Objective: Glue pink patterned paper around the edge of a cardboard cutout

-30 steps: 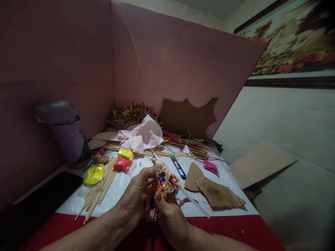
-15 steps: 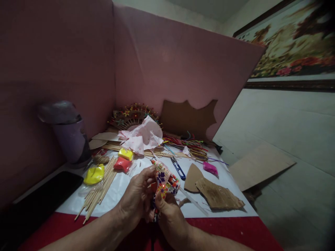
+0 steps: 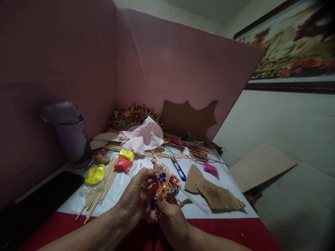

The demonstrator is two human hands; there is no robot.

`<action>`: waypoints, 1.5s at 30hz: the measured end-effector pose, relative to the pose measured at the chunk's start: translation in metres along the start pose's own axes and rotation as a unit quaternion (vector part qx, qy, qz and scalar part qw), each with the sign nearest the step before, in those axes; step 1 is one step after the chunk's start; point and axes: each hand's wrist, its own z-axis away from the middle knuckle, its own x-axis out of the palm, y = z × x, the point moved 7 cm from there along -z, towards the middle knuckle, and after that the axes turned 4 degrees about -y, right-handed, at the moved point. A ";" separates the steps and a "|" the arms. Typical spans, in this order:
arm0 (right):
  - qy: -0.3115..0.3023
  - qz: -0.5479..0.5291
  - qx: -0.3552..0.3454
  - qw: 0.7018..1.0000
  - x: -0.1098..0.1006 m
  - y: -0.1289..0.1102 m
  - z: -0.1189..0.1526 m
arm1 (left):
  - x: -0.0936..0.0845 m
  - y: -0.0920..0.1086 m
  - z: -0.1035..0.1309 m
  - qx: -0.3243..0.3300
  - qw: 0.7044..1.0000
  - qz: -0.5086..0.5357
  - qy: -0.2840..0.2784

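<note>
A flower-patterned hot glue gun (image 3: pixel 162 176) is held between my two hands, above the table's front part. My right hand (image 3: pixel 174 218) is closed around its handle, thumb lying along the near side. My left hand (image 3: pixel 137 195) has its fingers curled against the gun's left side, where the palm and some fingertips are hidden. The orange-red nozzle tip points up and left, and a small light glows on the body. From the rear a translucent glue stick (image 3: pixel 195 200) sticks out to the right. Blue thread snips (image 3: pixel 179 169) lie just beyond the gun.
Cardboard pieces (image 3: pixel 220 195) and a pink packet (image 3: pixel 210 170) lie right. Wooden sticks (image 3: pixel 102 188), yellow (image 3: pixel 94 174) and red (image 3: pixel 123 165) clay packets, a phone-like black slab (image 3: pixel 52 195) and a purple cup (image 3: pixel 73 141) are left. Pink spotted cloth (image 3: pixel 143 136) lies behind.
Both hands keep their hold on the glue gun, which has barely turned. The whole view has shifted very slightly.
</note>
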 end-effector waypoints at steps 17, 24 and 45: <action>-0.016 0.038 0.008 0.999 0.007 -0.006 0.001 | -0.006 0.006 0.003 -0.018 0.998 0.042 0.053; -0.007 0.004 0.011 1.000 0.009 -0.007 0.001 | 0.000 0.010 0.005 0.011 0.999 0.030 0.015; 0.025 0.006 0.031 0.999 0.002 -0.005 0.002 | 0.005 0.006 0.007 -0.021 0.999 0.018 0.024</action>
